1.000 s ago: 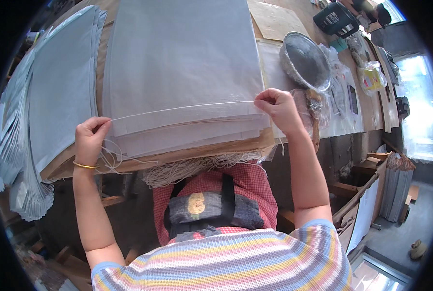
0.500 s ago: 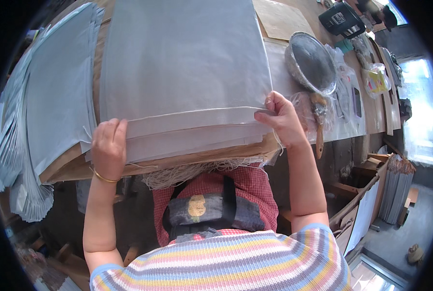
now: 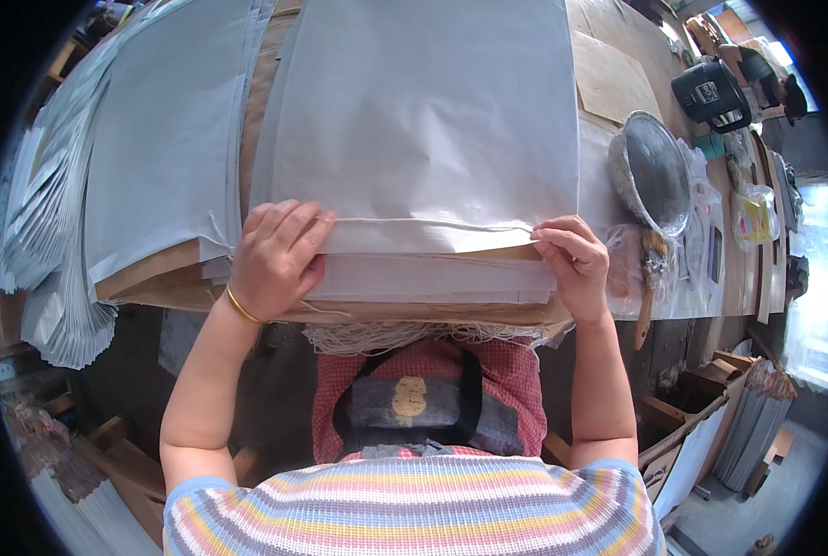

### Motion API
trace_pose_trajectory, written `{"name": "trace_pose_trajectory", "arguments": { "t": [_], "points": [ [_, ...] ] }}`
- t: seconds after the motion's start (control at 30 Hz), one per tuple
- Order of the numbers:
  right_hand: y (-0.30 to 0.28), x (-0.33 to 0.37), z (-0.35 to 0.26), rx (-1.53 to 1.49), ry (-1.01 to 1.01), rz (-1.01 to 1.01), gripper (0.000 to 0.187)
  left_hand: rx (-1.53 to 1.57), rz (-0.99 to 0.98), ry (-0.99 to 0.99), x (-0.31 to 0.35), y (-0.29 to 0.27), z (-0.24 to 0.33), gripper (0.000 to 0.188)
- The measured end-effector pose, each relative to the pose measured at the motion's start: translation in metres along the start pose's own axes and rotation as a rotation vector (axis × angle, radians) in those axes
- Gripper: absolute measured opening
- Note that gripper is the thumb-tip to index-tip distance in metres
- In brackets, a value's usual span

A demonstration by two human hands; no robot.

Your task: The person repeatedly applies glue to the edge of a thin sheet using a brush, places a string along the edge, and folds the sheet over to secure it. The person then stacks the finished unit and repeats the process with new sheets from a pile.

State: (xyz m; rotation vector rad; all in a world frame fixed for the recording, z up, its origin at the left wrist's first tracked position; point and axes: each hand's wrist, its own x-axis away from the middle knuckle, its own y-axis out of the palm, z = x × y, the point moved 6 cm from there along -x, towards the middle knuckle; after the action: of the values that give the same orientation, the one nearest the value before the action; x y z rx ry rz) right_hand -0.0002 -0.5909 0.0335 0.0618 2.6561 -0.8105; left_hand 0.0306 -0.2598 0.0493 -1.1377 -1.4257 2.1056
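A large grey paper sheet (image 3: 423, 120) lies on a stack of sheets on the wooden table (image 3: 618, 83). A thin white string (image 3: 433, 223) runs along the sheet's folded near edge. My left hand (image 3: 275, 255) presses flat on the left end of that fold, fingers over the string. My right hand (image 3: 573, 264) pinches the string's right end at the fold's corner. Under the fold, more sheets (image 3: 433, 278) show, and a bundle of loose strings (image 3: 405, 335) hangs off the table's near edge.
A fanned pile of finished grey paper pieces (image 3: 108, 176) lies at the left. A round metal bowl (image 3: 653, 171) and a brush (image 3: 650, 278) sit at the right, with a black appliance (image 3: 711, 93) and plastic bags farther back. Cardboard boxes (image 3: 701, 435) stand on the floor right.
My left hand moved right and up from the table's edge onto the folded sheet edge. The fold has been pulled over the string; my right hand shifted slightly down along the corner.
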Motion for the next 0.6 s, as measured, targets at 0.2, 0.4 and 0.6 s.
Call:
{"name": "trace_pose_trajectory", "arguments": {
  "t": [0.2, 0.4, 0.6],
  "points": [
    [0.001, -0.002, 0.008, -0.066, 0.156, -0.06, 0.005, 0.05, 0.142, 0.1, -0.006, -0.002, -0.006, 0.028],
    [0.002, -0.019, 0.019, 0.143, 0.357, -0.172, 0.012, 0.599, -0.123, -0.593, -0.002, 0.013, -0.047, 0.007],
    [0.02, -0.01, 0.024, 0.522, 0.231, -0.048, 0.023, 0.052, -0.135, -0.614, 0.0, 0.035, -0.036, 0.015]
  ]
}}
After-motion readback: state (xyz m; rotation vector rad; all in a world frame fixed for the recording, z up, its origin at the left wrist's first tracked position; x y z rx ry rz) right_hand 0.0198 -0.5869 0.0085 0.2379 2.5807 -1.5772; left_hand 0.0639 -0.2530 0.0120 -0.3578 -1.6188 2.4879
